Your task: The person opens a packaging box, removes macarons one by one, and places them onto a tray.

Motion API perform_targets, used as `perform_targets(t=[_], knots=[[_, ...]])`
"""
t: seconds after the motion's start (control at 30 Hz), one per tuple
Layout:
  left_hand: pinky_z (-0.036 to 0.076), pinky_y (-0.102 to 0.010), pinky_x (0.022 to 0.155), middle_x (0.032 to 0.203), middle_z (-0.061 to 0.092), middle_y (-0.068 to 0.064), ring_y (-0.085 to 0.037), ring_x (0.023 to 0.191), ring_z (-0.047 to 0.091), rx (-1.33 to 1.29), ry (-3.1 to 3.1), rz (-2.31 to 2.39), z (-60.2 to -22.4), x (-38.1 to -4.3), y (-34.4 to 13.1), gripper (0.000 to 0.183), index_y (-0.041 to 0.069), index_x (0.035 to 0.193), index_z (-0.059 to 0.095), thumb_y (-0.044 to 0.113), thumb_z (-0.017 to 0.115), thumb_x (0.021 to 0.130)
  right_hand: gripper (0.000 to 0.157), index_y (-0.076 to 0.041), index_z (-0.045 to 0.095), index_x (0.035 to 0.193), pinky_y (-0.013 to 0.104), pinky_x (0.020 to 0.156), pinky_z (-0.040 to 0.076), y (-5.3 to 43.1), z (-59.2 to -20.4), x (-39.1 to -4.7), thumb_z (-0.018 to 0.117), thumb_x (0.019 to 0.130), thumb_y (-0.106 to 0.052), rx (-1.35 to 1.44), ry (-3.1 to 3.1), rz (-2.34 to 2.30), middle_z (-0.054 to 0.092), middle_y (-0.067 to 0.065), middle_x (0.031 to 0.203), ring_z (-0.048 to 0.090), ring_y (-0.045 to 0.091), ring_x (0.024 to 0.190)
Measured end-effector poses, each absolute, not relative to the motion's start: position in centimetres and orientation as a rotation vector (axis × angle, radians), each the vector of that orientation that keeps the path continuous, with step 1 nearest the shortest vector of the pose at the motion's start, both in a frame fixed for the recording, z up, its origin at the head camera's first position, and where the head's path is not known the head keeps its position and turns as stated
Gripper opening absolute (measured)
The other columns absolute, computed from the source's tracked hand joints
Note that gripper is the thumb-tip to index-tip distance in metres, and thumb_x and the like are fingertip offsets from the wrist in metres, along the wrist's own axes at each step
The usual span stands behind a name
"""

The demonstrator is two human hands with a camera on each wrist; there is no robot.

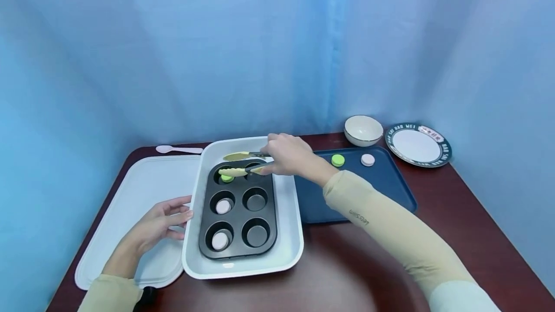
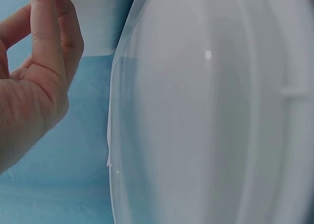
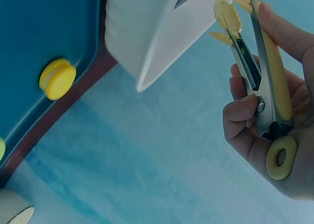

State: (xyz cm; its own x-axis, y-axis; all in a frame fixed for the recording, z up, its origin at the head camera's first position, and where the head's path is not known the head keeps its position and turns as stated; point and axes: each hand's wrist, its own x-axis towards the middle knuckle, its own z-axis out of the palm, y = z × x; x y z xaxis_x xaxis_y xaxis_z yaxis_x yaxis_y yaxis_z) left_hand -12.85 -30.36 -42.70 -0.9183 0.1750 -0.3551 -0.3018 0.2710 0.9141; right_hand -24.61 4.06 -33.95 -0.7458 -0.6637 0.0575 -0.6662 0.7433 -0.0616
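Observation:
My right hand [image 1: 288, 154] grips tongs [image 3: 267, 81] with yellow handles and scalloped yellow tips. The arms of the tongs are spread, and their tips hover over the back left cup of a dark six-cup muffin tin [image 1: 240, 211]. In that cup, a green macaron [image 1: 227, 178] lies partly covered by the lower tip. Pale pink macarons sit in the middle left cup [image 1: 223, 206] and the front left cup [image 1: 219, 241]. The tin lies inside a white basin [image 1: 289, 249]. At the basin's left rim, my left hand [image 1: 162, 220] rests its fingertips, fingers loosely extended.
Right of the basin is a blue tray [image 1: 390, 191] bearing a green macaron [image 1: 337, 160], a pale pink macaron [image 1: 367, 160] and a yellow macaron [image 3: 58, 79]. Behind it stand a bowl [image 1: 363, 131] and a plate [image 1: 418, 145]. A white lid [image 1: 151, 177] and spoon [image 1: 179, 149] lie left.

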Motion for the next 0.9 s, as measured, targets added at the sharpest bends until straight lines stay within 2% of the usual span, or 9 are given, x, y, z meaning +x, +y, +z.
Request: perform_targets(t=[0.23, 0.53, 0.9], knots=[[0.063, -0.043, 0.076, 0.119, 0.059, -0.021, -0.026, 0.094, 0.067, -0.102, 2.150, 1.705, -43.0, -12.5, -30.7, 0.069, 0.000, 0.154, 0.036, 0.022, 0.069, 0.098, 0.050, -0.017, 0.076, 0.123, 0.031, 0.062, 0.054, 2.8, -34.2, -24.6, 0.080, 0.085, -0.050, 1.147, -2.928, 0.073, 0.065, 0.004, 0.106, 0.059, 0.018, 0.088], [0.063, -0.042, 0.074, 0.115, 0.059, -0.017, -0.025, 0.091, 0.066, -0.106, 2.145, 1.712, -43.0, -12.8, -30.4, 0.068, -0.001, 0.153, 0.039, 0.021, 0.071, 0.097, 0.046, -0.015, 0.079, 0.115, 0.034, 0.064, 0.056, 2.8, -34.2, -24.9, 0.083, 0.083, -0.047, 1.141, -2.921, 0.062, 0.065, 0.005, 0.104, 0.060, 0.020, 0.086], [0.063, -0.042, 0.073, 0.116, 0.059, -0.019, -0.024, 0.090, 0.065, -0.092, 2.151, 1.726, -42.8, -12.8, -30.6, 0.069, -0.001, 0.154, 0.038, 0.021, 0.070, 0.097, 0.040, -0.016, 0.079, 0.107, 0.035, 0.065, 0.056, 1.0, -33.6, -24.9, 0.081, 0.084, -0.049, 1.143, -2.890, -0.102, 0.067, 0.004, 0.107, 0.062, 0.022, 0.090]])
